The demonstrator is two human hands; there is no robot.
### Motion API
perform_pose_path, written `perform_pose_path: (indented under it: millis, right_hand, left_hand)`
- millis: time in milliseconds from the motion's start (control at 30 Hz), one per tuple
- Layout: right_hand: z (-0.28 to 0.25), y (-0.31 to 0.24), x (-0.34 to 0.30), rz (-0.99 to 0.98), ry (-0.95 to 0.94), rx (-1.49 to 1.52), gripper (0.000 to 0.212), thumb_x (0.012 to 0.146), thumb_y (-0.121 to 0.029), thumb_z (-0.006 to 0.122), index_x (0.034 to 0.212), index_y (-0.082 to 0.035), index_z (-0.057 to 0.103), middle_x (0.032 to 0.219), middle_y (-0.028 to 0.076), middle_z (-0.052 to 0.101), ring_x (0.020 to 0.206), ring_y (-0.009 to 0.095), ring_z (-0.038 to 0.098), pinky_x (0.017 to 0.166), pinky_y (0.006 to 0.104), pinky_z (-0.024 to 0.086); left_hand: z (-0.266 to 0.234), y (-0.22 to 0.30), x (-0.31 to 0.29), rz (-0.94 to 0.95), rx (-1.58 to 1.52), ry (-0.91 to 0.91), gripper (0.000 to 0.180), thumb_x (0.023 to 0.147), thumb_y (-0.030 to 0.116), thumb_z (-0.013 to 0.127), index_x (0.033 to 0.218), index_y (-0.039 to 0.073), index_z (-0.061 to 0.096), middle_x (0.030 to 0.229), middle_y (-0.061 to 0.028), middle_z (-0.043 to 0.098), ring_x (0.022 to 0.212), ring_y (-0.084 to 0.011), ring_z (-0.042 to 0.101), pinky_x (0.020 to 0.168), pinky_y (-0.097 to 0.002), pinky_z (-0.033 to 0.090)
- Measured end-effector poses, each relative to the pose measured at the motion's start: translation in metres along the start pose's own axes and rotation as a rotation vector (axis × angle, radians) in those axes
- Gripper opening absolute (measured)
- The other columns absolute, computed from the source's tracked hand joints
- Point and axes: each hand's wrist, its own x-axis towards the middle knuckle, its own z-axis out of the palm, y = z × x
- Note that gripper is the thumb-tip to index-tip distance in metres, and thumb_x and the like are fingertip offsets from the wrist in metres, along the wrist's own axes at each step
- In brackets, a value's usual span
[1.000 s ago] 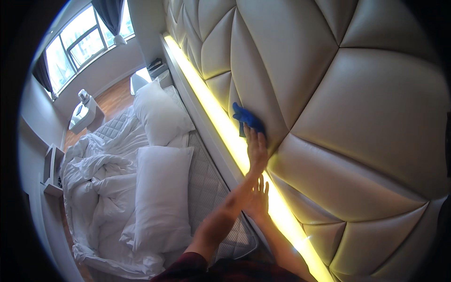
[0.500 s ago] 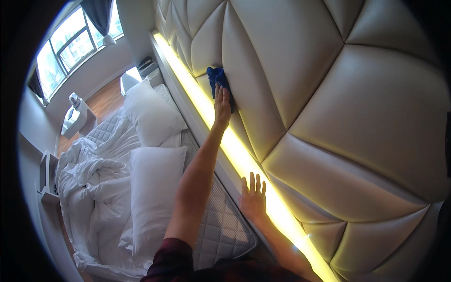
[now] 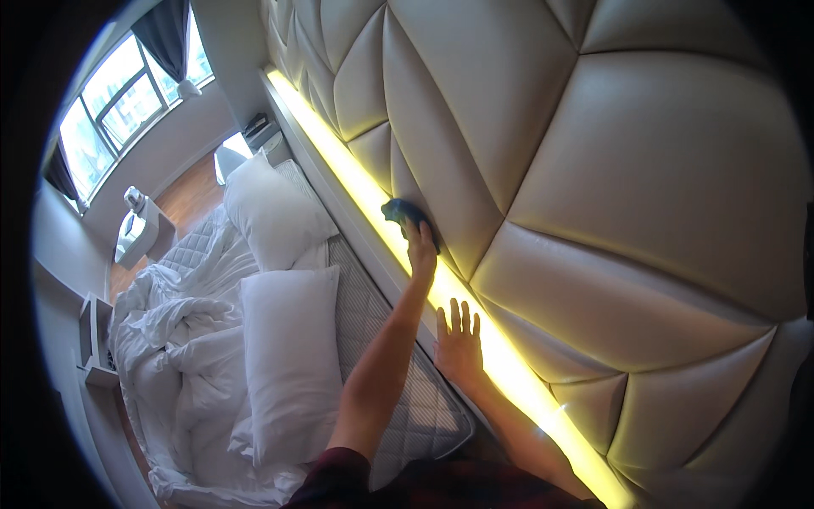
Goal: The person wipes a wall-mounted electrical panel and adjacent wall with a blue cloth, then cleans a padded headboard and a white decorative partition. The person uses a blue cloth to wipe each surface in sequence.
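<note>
My left hand [image 3: 420, 248] holds a dark blue cloth [image 3: 410, 215] pressed against the lower part of the cream padded wall panel [image 3: 543, 170], just above a glowing yellow light strip [image 3: 352, 174]. Part of the cloth is hidden behind the fingers. My right hand [image 3: 459, 348] lies flat on the lit ledge nearer to me, fingers spread and pointing away, with nothing in it.
Left of the ledge is a bed with a quilted mattress [image 3: 381, 339], white pillows [image 3: 292, 360] and a crumpled white duvet [image 3: 182, 339]. A bedside table [image 3: 270, 140] stands at its far side. Beyond are a white stand [image 3: 142, 229] and curtained windows [image 3: 131, 97].
My left hand and the blue cloth have moved down the padded wall, toward me and closer to the light strip. My right hand has stayed at nearly the same place on the ledge.
</note>
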Motion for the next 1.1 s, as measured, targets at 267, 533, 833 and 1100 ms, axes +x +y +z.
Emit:
perform_pose_path:
  millis: [267,533,833,1100]
  right_hand:
    - [0.028,0.015,-0.007,0.008,0.055,0.206,0.076,0.092,-0.039,0.058,0.156,-0.005,0.036,0.158,0.022,0.037,0.149,0.042,0.030,0.120,0.0644,0.020]
    - [0.008,0.006,-0.039,0.052,0.269,0.614,0.058,0.090,-0.030,0.065,0.139,-0.002,0.053,0.143,0.022,0.053,0.138,0.045,0.044,0.117,0.0512,0.034]
    - [-0.007,0.018,-0.147,0.084,0.365,0.443,0.040,0.080,-0.006,0.071,0.118,0.002,0.065,0.128,0.022,0.064,0.128,0.043,0.055,0.108,0.0505,0.045]
    - [-0.010,0.018,-0.145,0.118,0.376,0.563,0.026,0.077,-0.004,0.068,0.102,0.001,0.069,0.111,0.021,0.069,0.110,0.039,0.064,0.100,0.0499,0.048]
  left_hand:
    - [0.013,0.067,-0.130,-0.264,0.056,-0.108,0.052,0.108,0.023,0.045,0.156,0.003,0.036,0.147,-0.0207,0.054,0.133,-0.0310,0.054,0.108,-0.0341,0.042]
    - [0.021,0.079,-0.155,0.012,-0.156,-0.146,0.054,0.108,0.018,0.045,0.156,-0.003,0.032,0.160,-0.0195,0.039,0.147,-0.0282,0.038,0.118,-0.0323,0.029]
    - [0.033,0.219,-0.151,0.375,-0.082,-0.171,0.053,0.108,0.025,0.044,0.152,-0.004,0.039,0.165,-0.0242,0.027,0.151,-0.0378,0.029,0.122,-0.0390,0.026]
    - [0.050,0.248,-0.246,0.705,0.097,-0.182,0.052,0.107,0.028,0.047,0.150,-0.001,0.045,0.164,-0.0256,0.028,0.153,-0.0454,0.021,0.123,-0.0547,0.015]
